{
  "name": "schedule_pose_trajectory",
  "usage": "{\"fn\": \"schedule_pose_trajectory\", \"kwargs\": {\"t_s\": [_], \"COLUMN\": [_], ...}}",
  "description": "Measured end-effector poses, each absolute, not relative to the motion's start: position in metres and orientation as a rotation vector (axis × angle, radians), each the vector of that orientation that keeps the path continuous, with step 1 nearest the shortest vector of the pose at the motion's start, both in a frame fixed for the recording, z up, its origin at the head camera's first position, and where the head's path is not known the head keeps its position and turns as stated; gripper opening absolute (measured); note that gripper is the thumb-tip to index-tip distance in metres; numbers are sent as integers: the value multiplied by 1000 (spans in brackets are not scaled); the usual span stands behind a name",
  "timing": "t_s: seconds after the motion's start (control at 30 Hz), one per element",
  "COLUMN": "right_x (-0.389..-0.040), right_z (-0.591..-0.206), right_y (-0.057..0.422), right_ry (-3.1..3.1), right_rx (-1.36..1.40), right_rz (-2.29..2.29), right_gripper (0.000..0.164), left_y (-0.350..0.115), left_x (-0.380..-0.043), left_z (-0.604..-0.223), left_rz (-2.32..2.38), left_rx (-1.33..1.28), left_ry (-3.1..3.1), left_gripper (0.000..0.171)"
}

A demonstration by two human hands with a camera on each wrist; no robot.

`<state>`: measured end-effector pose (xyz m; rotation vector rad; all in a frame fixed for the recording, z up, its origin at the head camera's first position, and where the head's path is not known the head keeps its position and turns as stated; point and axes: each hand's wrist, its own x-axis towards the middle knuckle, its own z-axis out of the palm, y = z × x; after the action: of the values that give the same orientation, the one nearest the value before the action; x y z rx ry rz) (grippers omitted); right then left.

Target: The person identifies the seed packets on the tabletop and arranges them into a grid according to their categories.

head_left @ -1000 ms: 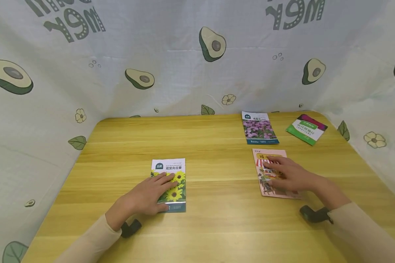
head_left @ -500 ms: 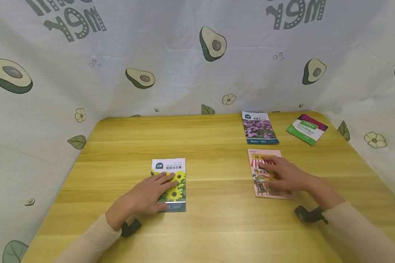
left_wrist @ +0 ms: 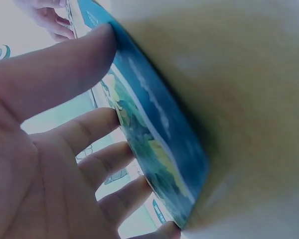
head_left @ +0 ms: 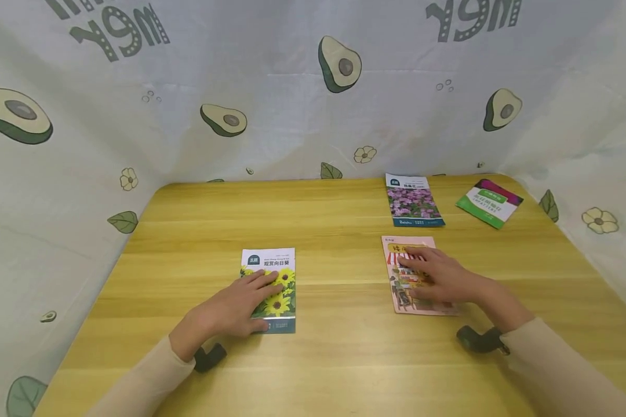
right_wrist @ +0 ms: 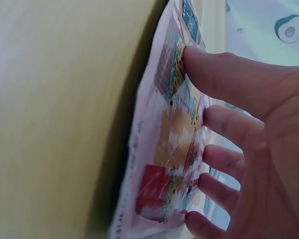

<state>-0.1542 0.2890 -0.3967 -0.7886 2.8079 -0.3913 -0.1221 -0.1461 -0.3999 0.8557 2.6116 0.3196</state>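
Observation:
My left hand (head_left: 226, 310) rests on a seed packet (head_left: 279, 306) printed with yellow sunflowers, which lies flat on the table. In the left wrist view, thumb and fingertips touch the top of that packet (left_wrist: 157, 134), spread rather than wrapped round it. On the right, my right hand (head_left: 446, 281) lies over a pink seed packet (head_left: 395, 281) with a striped awning print. The right wrist view has the thumb and fingertips pressed on the pink packet's face (right_wrist: 164, 134), without curling under it. Each hand covers part of its packet.
Behind the pink packet lies a packet with purple flowers (head_left: 412, 202). A green, white and magenta packet (head_left: 489, 204) sits askew at the back right. The wooden table (head_left: 339, 359) ends at a curtain (head_left: 281, 58) with avocado prints. Dark curved pieces (head_left: 479, 340) sit at both wrists.
My right hand has slid the pink packet left along the table, towards the sunflower packet. The left hand and its packet keep their place; the head view has tilted slightly.

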Motion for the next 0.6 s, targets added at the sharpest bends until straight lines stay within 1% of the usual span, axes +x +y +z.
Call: {"fn": "schedule_pose_trajectory", "kwargs": {"t_s": [0.27, 0.6], "right_x": [-156, -158], "right_z": [-396, -395], "right_y": [280, 261], "right_ry": [2809, 2801], "right_rx": [-789, -818], "right_rz": [-405, -396], "right_gripper": [70, 69], "left_y": [-143, -144], "left_x": [-122, -123], "left_z": [-396, -397], "left_rz": [297, 349], "left_rx": [822, 851], "left_ry": [2608, 2599], "left_gripper": [71, 71]}}
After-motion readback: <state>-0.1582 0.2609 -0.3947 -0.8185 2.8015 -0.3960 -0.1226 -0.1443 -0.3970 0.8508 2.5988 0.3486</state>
